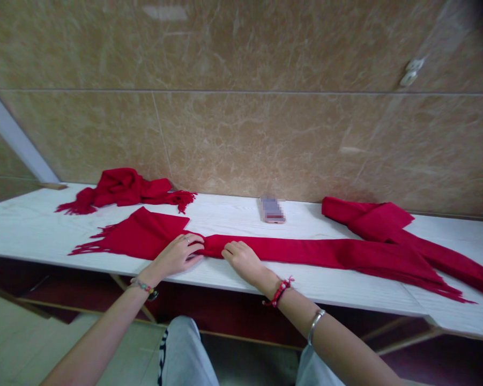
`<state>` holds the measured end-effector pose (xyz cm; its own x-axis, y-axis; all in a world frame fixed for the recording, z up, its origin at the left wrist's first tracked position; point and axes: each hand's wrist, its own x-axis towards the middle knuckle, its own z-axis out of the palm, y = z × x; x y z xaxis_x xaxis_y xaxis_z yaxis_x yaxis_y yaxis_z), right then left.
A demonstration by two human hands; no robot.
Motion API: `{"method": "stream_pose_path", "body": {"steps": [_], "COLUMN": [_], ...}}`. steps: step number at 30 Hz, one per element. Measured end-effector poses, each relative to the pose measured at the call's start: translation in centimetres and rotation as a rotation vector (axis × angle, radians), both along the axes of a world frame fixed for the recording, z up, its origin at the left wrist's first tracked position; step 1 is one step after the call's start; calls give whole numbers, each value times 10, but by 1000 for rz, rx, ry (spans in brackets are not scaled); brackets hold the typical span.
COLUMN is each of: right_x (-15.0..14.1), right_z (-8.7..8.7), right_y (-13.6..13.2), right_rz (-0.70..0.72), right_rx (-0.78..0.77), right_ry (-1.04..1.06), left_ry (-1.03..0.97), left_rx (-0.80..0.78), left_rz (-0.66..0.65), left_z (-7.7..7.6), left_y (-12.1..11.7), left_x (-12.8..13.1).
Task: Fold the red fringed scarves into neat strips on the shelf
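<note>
A red scarf (pixel 305 251) lies lengthwise along the white bench top, folded into a narrow band on the right and fanned out into a fringed end on the left. My left hand (pixel 180 254) is closed on its gathered, narrowed part, with the thumb at the near edge. A little to the right, my right hand (pixel 242 259) grips the near edge of the band with bent fingers; its thumb is hidden. Between the two hands a short stretch of the scarf shows, bunched at the left.
Behind on the left lies a crumpled red scarf (pixel 123 187) with fringes. Another folded red scarf (pixel 370 220) crosses the right side, partly over or under the first. A phone (pixel 272 210) rests near the tiled wall (pixel 241 139). The white bench top (pixel 20 225) has open shelves below.
</note>
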<state>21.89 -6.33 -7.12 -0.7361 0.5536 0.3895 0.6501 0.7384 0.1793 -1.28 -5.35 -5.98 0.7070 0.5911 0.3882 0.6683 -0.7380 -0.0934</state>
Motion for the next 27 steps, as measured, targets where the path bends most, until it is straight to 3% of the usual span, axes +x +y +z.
{"method": "stream_pose_path", "body": {"steps": [4,8,13,17,22,27], "right_x": [0,0,-1,-2,-2,-2], "right_z": [-6,-11,-11,-10,-11,-13], "right_y": [4,6,5,2,2,3], "right_rz": [13,17,17,-11,-29,-38], "right_rx": [-42,-93,-153,-165,-145,-147], "right_ry": [54,129,150,142,130,137], "left_ry": [-52,-6,152,193,203,255], "left_rx": [-132,-205,-335,-225,-121,37], "left_rz": [83,280,237,342,338,482], "left_z": [6,15,26,27,22,13], "left_y": [7,26,37,40,52,60], "left_x": [-6,-40,-96,-111,-114,-122]}}
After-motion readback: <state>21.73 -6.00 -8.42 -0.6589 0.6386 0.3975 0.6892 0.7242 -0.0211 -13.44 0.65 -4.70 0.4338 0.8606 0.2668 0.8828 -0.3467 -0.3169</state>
